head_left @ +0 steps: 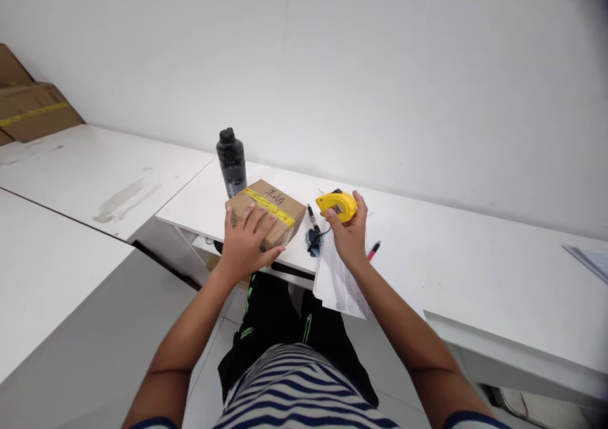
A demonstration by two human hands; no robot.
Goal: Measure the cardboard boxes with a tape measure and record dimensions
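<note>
A small cardboard box (289, 205) with yellow tape and dark handwriting on top sits near the front edge of the white desk. Spread across its near side and top edge are the fingers of my left hand (247, 236), laid against the cardboard. My right hand (350, 232) grips a yellow tape measure (346, 206) above the desk, to the right of the box. A dark cord hangs from near the tape measure. Under my right wrist lie printed papers (335, 280).
Behind the box stands a black water bottle (231, 160). A pen (311, 215), a small dark-and-blue item (313, 242) and a red pen (374, 250) lie by the papers. Larger cartons (40, 109) rest at far left against the wall; a folded sheet (589, 261) lies far right.
</note>
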